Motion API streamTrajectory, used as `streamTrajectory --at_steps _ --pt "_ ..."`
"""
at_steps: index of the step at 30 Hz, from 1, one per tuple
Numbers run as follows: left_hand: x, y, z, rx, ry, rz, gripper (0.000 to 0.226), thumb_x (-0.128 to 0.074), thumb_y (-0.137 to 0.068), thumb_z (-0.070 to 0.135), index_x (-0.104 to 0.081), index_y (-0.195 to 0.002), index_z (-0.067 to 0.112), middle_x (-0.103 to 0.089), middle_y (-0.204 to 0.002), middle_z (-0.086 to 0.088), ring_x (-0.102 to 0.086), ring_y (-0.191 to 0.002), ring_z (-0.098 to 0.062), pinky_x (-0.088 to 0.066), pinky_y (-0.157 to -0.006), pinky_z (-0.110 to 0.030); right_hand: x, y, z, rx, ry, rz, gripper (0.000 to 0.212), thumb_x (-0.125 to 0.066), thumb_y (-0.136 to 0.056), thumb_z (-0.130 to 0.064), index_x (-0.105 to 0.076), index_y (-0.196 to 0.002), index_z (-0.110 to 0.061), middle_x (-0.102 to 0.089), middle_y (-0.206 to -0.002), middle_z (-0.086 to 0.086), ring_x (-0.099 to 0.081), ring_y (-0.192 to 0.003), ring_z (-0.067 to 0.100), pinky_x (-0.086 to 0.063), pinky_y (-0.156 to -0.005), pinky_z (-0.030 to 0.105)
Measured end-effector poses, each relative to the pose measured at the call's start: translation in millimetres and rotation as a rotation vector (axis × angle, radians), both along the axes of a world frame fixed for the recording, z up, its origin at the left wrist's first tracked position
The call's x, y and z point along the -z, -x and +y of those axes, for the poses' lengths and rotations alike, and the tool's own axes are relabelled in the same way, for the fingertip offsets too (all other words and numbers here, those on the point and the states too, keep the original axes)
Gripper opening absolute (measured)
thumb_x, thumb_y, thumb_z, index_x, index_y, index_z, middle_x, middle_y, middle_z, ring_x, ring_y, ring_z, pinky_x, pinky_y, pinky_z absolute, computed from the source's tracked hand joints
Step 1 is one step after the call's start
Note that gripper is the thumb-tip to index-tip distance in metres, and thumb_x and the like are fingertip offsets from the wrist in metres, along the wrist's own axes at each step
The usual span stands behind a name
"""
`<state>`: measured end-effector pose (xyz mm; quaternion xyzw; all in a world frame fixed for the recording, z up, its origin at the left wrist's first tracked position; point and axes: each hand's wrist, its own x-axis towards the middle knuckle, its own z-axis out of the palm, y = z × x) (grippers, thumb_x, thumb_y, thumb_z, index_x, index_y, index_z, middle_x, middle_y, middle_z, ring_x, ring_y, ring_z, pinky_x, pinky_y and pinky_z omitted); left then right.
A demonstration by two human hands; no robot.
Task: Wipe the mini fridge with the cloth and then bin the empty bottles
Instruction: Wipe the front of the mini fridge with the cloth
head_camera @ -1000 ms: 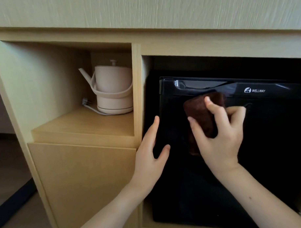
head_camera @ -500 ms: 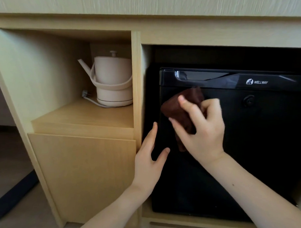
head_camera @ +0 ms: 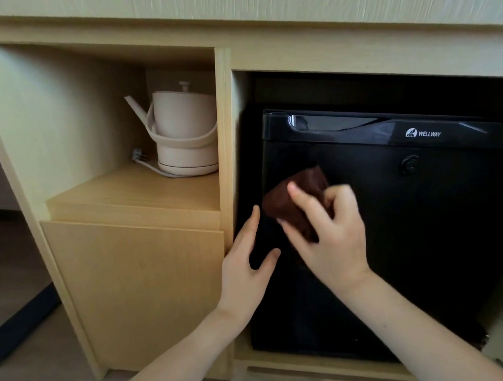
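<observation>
Brown cloth (head_camera: 294, 201) gripped by right hand (head_camera: 330, 238) on fridge (head_camera: 414, 238) door's left; unwiped door lies right; left hand (head_camera: 246, 264) open at edge

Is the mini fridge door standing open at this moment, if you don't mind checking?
No, the mini fridge door sits shut and flush while the right hand presses the brown cloth on its front.

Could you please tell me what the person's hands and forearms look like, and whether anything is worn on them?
Both are bare: the left hand and the right hand show no gloves, rings, watch or bracelet, and no sleeve reaches either forearm as far as the picture shows. The nails look short and unpainted. The right hand is slightly blurred.
</observation>
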<state>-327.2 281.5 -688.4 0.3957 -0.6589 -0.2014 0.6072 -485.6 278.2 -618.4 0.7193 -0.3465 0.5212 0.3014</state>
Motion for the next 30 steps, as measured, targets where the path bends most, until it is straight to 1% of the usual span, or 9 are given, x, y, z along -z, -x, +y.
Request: streamTrajectory --at_steps 4,6,10,12,15,18,24,27,30 --pt "-0.8 1.1 1.8 0.003 -0.002 0.027 0.085 -0.069 -0.092 0.013 -0.023 -0.148 0.057 -0.039 -0.152 0.024 -0.035 -0.143 -0.001 -0.037 -0.116 -0.044 33.0 13.2 6.2 -0.012 -0.03 0.185 0.052 -0.071 -0.089 -0.029 -0.054 -0.137 -0.02 -0.038 -0.099 0.003 -0.044 -0.082 0.02 -0.048 -0.063 0.036" --pt "-0.3 1.7 1.9 -0.007 0.0 0.037 0.085 -0.069 -0.091 0.013 -0.023 -0.148 0.058 -0.04 -0.153 0.023 -0.035 -0.143 0.0 -0.036 -0.117 -0.043 24.1 12.6 3.5 -0.019 -0.022 0.14 0.049 -0.07 -0.09 -0.032 -0.056 -0.136 -0.019 -0.038 -0.099 0.002 -0.043 -0.083 0.017 -0.047 -0.064 0.032" --pt "0.4 1.8 -0.2 0.002 -0.004 0.029 0.085 -0.068 -0.092 0.013 -0.022 -0.149 0.055 -0.035 -0.152 0.031 -0.033 -0.143 0.0 -0.036 -0.117 -0.043 4.8 9.0 -4.3 0.001 -0.03 -0.07 0.052 -0.073 -0.088 -0.035 -0.056 -0.135 -0.02 -0.037 -0.102 0.0 -0.045 -0.085 0.017 -0.045 -0.067 0.024" --pt "0.7 2.2 -1.2 -0.005 -0.004 0.014 0.084 -0.068 -0.093 0.015 -0.021 -0.15 0.055 -0.032 -0.151 0.036 -0.031 -0.144 0.002 -0.034 -0.118 -0.04 14.2 9.0 -3.4 0.018 -0.033 -0.067 0.053 -0.072 -0.088 -0.034 -0.054 -0.136 -0.021 -0.038 -0.103 0.002 -0.046 -0.086 0.018 -0.046 -0.067 0.025" --pt "8.0 3.8 -0.2 -0.012 -0.029 0.023 0.081 -0.067 -0.093 0.02 -0.021 -0.148 0.058 -0.031 -0.148 0.041 -0.028 -0.143 0.006 -0.032 -0.119 -0.036 37.8 13.8 1.1 0.019 -0.051 0.024 0.052 -0.071 -0.089 -0.033 -0.054 -0.136 -0.02 -0.039 -0.102 0.003 -0.046 -0.086 0.02 -0.047 -0.064 0.029" --pt "19.1 5.1 3.5 -0.012 -0.066 0.027 0.079 -0.067 -0.093 0.025 -0.02 -0.146 0.062 -0.03 -0.145 0.046 -0.028 -0.143 0.008 -0.032 -0.119 -0.036 34.9 17.7 4.2 -0.007 -0.052 0.063 0.05 -0.071 -0.089 -0.033 -0.058 -0.134 -0.017 -0.039 -0.101 0.003 -0.046 -0.085 0.019 -0.048 -0.064 0.03" --pt "31.9 6.7 4.0 -0.025 -0.109 0.046 0.077 -0.067 -0.093 0.029 -0.021 -0.145 0.064 -0.03 -0.146 0.044 -0.028 -0.142 0.009 -0.03 -0.118 -0.031 -0.4 10.9 -9.0 0.011 0.02 -0.144 0.048 -0.072 -0.091 -0.037 -0.06 -0.132 -0.018 -0.038 -0.103 0.001 -0.045 -0.087 0.015 -0.041 -0.074 0.018" --pt "36.9 4.8 5.1 -0.028 -0.109 0.029 0.08 -0.068 -0.092 0.027 -0.02 -0.144 0.065 -0.03 -0.146 0.045 -0.027 -0.143 0.008 -0.03 -0.119 -0.033 29.4 11.3 -5.0 0.028 0.028 -0.012 0.05 -0.073 -0.089 -0.033 -0.061 -0.135 -0.016 -0.041 -0.102 0.006 -0.049 -0.085 0.024 -0.046 -0.07 0.029" --pt "35.6 4.8 5.4 -0.029 -0.12 0.037 0.083 -0.07 -0.091 0.023 -0.022 -0.143 0.065 -0.033 -0.145 0.044 -0.031 -0.143 0.005 -0.033 -0.119 -0.037 55.9 17.5 -0.3 -0.001 -0.014 0.143 0.05 -0.075 -0.087 -0.03 -0.061 -0.134 -0.018 -0.043 -0.1 0.006 -0.048 -0.081 0.023 -0.048 -0.064 0.037"
